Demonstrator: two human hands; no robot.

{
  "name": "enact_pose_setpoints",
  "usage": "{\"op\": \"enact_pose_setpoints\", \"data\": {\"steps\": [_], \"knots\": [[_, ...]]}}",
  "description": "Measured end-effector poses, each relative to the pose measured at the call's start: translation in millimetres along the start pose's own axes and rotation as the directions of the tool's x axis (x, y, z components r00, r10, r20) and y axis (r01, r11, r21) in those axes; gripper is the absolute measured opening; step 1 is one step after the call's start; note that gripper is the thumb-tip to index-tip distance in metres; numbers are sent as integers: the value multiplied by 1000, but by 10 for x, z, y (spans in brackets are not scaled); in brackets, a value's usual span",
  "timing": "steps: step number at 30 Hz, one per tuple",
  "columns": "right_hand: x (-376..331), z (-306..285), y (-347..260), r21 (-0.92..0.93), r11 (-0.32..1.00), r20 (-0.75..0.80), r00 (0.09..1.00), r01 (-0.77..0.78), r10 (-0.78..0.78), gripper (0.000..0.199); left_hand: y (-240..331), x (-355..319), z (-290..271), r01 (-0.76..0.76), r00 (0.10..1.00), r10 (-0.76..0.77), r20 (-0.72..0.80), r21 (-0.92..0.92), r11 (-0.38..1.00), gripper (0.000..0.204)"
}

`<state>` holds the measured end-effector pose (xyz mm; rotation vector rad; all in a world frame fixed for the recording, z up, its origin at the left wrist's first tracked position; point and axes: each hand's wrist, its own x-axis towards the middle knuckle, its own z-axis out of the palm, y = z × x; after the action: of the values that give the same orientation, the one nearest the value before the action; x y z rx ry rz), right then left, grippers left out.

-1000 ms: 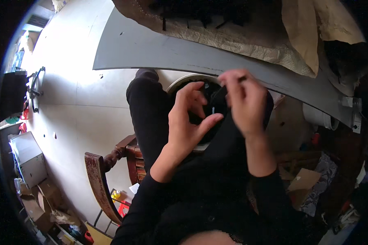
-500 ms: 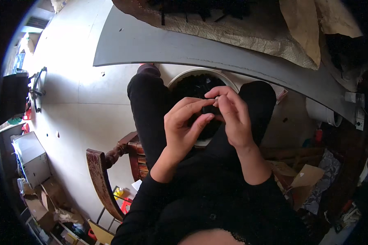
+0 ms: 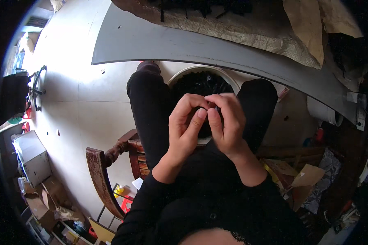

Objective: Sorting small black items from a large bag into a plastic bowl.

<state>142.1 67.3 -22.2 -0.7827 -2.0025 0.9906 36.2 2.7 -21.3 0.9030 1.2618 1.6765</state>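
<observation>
Grey tabletop under tan sacking

No words, numbers or signs we can read. Pale mark inside bucket: too small for us to make out as lettering.

The table looks smooth, the sacking rough-woven, the chair scuffed, varnished wood.

A black top with long black sleeves is worn — a round, dark button is set on its front, and its edge is finished with dark, lace-like trim. Black trousers are worn below, and the fingers are left bare.
</observation>
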Motion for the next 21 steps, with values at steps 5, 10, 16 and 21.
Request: {"op": "enact_pose_setpoints", "data": {"steps": [5, 10, 16, 21], "knots": [[21, -82, 16, -214, 969, 1, 992, 122, -125, 16, -52, 8, -88, 20, 998, -15, -60, 86, 996, 7], [1, -46, -15, -187, 976, 16, 994, 112, -111, 17, -20, 31, -45, 67, 993, -63, -100, 28, 997, 9], [-7, -52, -115, -26, 969, 130, 960, -246, 247, 16, -57, -14, -28, -101, 985, 163, -62, 558, 824, 53], [11, -159, -6, 407, 801, 94, 892, -440, 442, 12, 62, 86, -79, -377, 881, 473, 17, 631, 679, 50]]}}
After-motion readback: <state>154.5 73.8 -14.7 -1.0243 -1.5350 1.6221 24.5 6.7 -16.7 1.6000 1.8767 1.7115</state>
